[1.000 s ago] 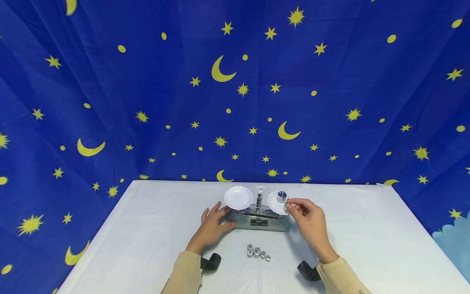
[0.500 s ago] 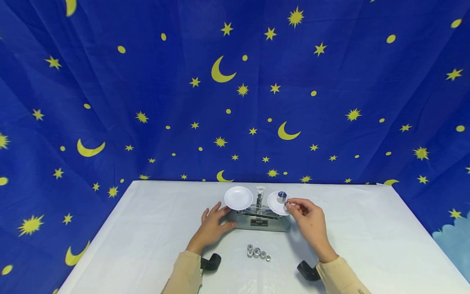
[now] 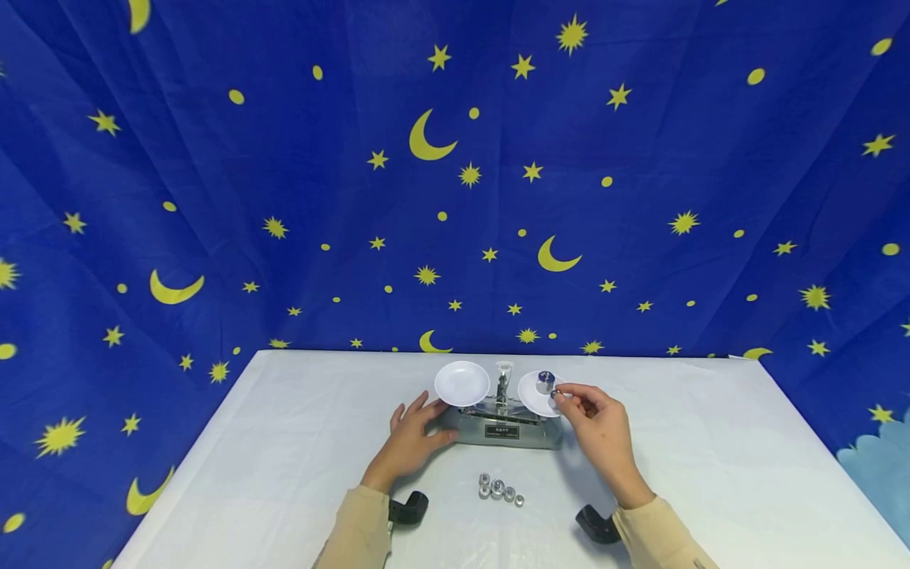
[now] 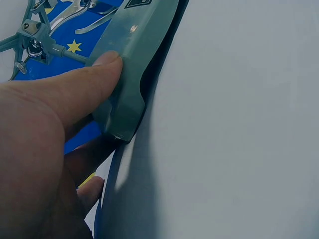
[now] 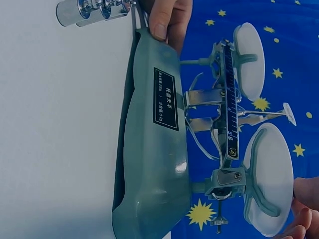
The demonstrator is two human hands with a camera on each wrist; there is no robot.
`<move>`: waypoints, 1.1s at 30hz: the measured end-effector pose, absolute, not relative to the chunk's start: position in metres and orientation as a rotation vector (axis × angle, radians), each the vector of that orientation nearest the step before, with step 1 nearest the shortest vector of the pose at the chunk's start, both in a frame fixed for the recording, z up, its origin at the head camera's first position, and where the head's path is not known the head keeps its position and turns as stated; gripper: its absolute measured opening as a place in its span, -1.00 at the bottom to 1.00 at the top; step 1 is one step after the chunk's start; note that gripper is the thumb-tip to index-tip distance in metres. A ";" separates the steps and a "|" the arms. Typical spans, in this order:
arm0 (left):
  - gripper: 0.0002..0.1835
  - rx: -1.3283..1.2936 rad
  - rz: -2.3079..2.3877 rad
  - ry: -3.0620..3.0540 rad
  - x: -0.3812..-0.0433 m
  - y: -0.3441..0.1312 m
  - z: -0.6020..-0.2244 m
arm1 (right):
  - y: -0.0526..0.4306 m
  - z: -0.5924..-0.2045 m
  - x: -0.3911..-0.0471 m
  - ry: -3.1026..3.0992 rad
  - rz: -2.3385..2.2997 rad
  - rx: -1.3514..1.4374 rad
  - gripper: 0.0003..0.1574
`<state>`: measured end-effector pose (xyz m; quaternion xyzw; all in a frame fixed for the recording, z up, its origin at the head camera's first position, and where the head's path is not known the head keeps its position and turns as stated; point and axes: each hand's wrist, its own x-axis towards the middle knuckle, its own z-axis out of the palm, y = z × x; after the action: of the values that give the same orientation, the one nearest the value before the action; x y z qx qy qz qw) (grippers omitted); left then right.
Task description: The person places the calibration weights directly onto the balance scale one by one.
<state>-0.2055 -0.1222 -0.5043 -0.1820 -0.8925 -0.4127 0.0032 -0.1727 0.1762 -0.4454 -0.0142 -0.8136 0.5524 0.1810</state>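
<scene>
A green-grey pan balance [image 3: 469, 431] stands on the table, facing me. My left hand [image 3: 411, 442] grips its left end; in the left wrist view the thumb [image 4: 99, 74] presses on the front of the base and the other fingers go behind. Over the right pan [image 3: 529, 401] my right hand [image 3: 604, 433] pinches a small metal weight [image 3: 555, 393] between thumb and forefinger. A larger shiny weight [image 3: 545, 382] sits upright on that pan. Nothing lies on the white left pan [image 3: 462, 384]. From the right wrist, the right fingertips [image 5: 301, 219] show beside the pan's rim.
Several small metal weights [image 3: 498, 488] stand grouped on the white table [image 3: 284, 466] in front of the balance. A blue curtain [image 3: 341, 197] with yellow stars and moons hangs behind the table. Black wrist devices [image 3: 409, 507] sit on both wrists.
Almost nothing differs. Both hands keep their places, and the small weight stays pinched at the right pan with only a slight shift in the fingertips.
</scene>
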 end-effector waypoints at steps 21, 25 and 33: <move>-0.39 -0.575 -1.302 -2.790 -0.205 -0.122 -0.504 | 0.176 -0.435 -0.166 -2.278 1.590 -0.013 -0.79; -0.39 -0.577 -1.315 -2.786 -0.205 -0.122 -0.504 | 0.173 -0.432 -0.162 -2.272 1.596 0.011 -0.82; -0.39 -0.578 -1.318 -2.786 -0.206 -0.123 -0.505 | 0.168 -0.426 -0.153 -2.282 1.626 0.028 -0.78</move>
<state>-0.2060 -0.1228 -0.5047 -0.1844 -0.8885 -0.4202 0.0027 -0.1525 0.1682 -0.4260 0.0100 -0.8028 0.5718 0.1688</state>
